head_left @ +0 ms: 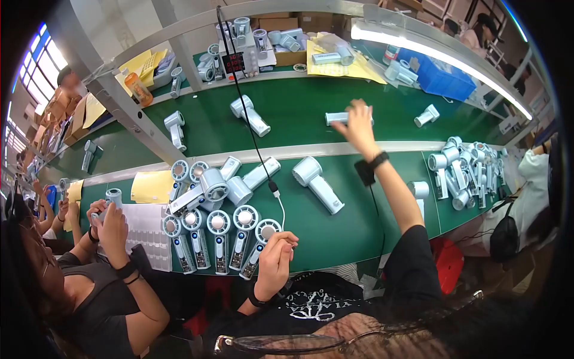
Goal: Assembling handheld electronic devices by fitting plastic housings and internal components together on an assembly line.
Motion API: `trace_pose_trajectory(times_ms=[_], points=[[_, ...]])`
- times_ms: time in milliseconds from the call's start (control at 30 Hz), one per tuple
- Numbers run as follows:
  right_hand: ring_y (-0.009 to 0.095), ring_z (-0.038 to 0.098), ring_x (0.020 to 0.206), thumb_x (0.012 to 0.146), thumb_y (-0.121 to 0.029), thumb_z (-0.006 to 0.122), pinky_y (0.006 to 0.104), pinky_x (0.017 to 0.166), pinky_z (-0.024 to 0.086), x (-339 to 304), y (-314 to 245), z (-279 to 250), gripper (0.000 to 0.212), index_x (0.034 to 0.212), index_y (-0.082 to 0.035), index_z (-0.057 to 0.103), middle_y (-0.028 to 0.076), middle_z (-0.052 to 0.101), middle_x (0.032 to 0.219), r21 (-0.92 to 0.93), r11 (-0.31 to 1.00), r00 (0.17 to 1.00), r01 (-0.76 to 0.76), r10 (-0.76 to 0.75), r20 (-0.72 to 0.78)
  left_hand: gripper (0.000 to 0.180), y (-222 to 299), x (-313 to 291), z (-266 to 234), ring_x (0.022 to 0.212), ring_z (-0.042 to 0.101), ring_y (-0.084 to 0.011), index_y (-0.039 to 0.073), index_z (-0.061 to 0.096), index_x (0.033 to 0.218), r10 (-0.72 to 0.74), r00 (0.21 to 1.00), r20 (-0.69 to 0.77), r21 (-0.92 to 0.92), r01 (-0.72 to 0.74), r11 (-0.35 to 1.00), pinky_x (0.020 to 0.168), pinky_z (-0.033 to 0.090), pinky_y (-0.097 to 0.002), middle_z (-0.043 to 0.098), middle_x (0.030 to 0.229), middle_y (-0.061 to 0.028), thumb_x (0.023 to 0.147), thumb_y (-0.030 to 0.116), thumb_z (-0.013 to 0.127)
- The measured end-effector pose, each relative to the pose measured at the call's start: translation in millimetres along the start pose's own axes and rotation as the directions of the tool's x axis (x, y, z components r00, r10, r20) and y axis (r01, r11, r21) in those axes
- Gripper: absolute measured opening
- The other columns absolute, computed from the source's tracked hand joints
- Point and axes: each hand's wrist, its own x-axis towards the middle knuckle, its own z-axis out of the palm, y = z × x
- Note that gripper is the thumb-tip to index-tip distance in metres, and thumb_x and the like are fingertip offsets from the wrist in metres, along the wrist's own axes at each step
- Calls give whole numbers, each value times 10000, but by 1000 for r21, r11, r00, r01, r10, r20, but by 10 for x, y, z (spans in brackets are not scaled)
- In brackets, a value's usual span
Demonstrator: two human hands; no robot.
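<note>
While the right hand [357, 122] grips a pale handheld fan [336, 118], left-hand fingers [286, 238] curl loosely, holding nothing

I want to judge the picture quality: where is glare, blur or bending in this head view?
Head view: the lamp strip glares white; the window is overexposed; the conveyor belt edges bend toward the rim; the right hand looks slightly motion-blurred; corners are black.

We note a small black meter screen [234, 61] with red digits on the rear shelf, brown cardboard boxes [278, 24] behind it (partly hidden), and a blue bin [445, 78] rightward.
</note>
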Motion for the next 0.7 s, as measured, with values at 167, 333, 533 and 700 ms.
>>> trace_pose_trajectory(times_ms=[167,333,533,700], points=[[432,364,1265,830,-490,634,550,1041,305,-945,-828,-591,646,1101,88,532,287,422,1317,378,907,887,186,-320,334,261,-15,25,-12,599,493,-112,-75,557,835,18,1000,-3,-16,-18,1000,557,404,-248,589,974,-115,982,86,413],[428,354,1271,777,-316,727,471,1048,336,-1285,-1004,-654,532,1078,64,507,268,420,1311,588,809,948,-3,-185,259,240,36,-3,0,577,497,-129,-78,543,808,47,999,15,-67,-46,997,547,410,-267,577,949,-119,974,52,428],[411,372,1250,663,-130,777,430,1009,369,-1234,-1063,-884,505,1023,31,461,242,420,1290,711,689,945,-140,-121,303,282,13,-83,13,616,494,-110,-67,544,809,37,999,28,-79,-35,996,573,409,-244,591,988,-126,988,100,404],[371,466,1164,718,-244,775,415,959,410,-1253,-990,-801,526,1067,31,493,225,467,1260,568,813,956,126,-253,150,279,56,-74,18,622,499,-110,-68,545,808,28,999,33,-83,-26,996,574,408,-245,593,977,-128,987,95,406]])
